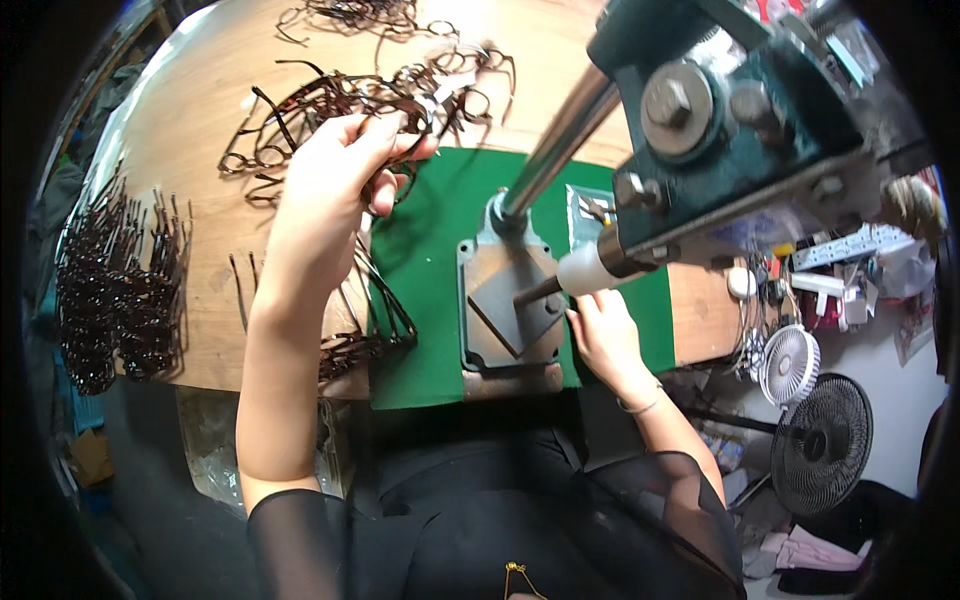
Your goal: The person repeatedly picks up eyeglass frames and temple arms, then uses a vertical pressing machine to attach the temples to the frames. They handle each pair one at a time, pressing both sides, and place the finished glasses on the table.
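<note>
Bright light washes the wooden tabletop (540, 40), strongest toward the top, where the wood pales almost to white. The steel press column (560, 140) carries a long streak of glare, and the stacked dark eyeglass frames (120, 285) at far left sparkle with small highlights. The left hand (345, 165) looks pale and slightly soft in detail. Below, black clothing (460, 510) sinks into shadow. Fisheye distortion bows the tabletop's left edge; blackness rounds off the corners.
</note>
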Demonstrator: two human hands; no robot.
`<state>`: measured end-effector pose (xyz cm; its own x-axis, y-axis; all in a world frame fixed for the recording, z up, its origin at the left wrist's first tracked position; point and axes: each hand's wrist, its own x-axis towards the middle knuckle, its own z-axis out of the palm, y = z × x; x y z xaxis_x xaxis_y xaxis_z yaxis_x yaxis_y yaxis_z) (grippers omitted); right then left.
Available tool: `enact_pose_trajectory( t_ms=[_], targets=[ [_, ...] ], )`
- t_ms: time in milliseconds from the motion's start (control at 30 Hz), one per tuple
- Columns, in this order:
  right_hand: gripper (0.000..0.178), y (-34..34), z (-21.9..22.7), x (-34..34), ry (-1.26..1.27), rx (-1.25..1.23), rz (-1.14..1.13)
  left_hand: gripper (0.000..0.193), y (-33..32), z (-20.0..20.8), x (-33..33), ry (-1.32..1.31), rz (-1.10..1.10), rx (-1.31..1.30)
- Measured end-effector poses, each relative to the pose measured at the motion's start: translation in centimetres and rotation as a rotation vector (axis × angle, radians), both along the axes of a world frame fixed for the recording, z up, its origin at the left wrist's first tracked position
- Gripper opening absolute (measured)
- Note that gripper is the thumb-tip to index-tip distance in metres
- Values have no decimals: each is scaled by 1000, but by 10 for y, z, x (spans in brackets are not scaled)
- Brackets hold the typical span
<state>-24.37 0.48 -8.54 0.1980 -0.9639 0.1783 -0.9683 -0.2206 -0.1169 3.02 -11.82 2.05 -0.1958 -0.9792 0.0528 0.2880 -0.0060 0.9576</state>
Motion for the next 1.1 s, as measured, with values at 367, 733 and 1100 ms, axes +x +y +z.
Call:
enact_pose_trajectory(
  t_ms=[367, 733, 1100],
  targets=[
    [10, 4, 9, -36, -587, 28, -216, 38, 9, -4, 13, 252, -115, -163],
    [5, 5, -23, -35, -416, -31, -82, 51, 3, -6, 56, 709, -500, -207],
    [9, 6, -25, -34, -514, 39, -142, 87, 116, -11, -40, 184, -111, 0]
  ],
)
